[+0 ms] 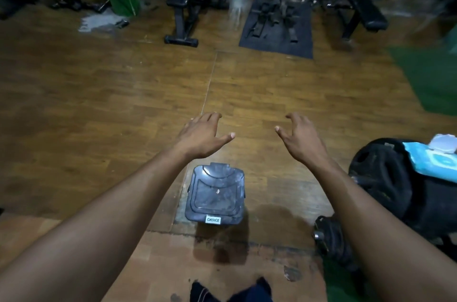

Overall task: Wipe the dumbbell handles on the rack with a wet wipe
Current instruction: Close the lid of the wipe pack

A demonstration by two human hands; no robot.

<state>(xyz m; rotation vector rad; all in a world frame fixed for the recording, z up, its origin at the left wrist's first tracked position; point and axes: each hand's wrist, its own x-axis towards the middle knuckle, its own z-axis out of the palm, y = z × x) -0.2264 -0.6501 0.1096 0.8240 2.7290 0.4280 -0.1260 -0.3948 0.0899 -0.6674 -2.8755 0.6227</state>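
I see the wooden floor (99, 104) filling most of the view, with dark gym benches (188, 5) far at the back. No dumbbell rack and no handle is clearly in view, so I judge that the wiping is not begun; this is the step of getting a wipe.

At my right edge stands a stack of black weight plates (380, 178), and on top of it lies the blue wet wipe pack (435, 161), its white lid (445, 142) lifted, as it seems. A small grey bin (215, 195) with a "CHOICE" label stands on the floor between my forearms, below the hands.

My left hand (200, 136) and my right hand (301, 138) are stretched forward over the floor, fingers spread and a little bent, and they hold nothing. The pack is well apart from the left hand and near the right forearm, to the right of the right hand and lower in the picture.

I think the next move calls for the right hand to go to the pack and pinch one sheet out, perhaps with the left hand steadying the pack.
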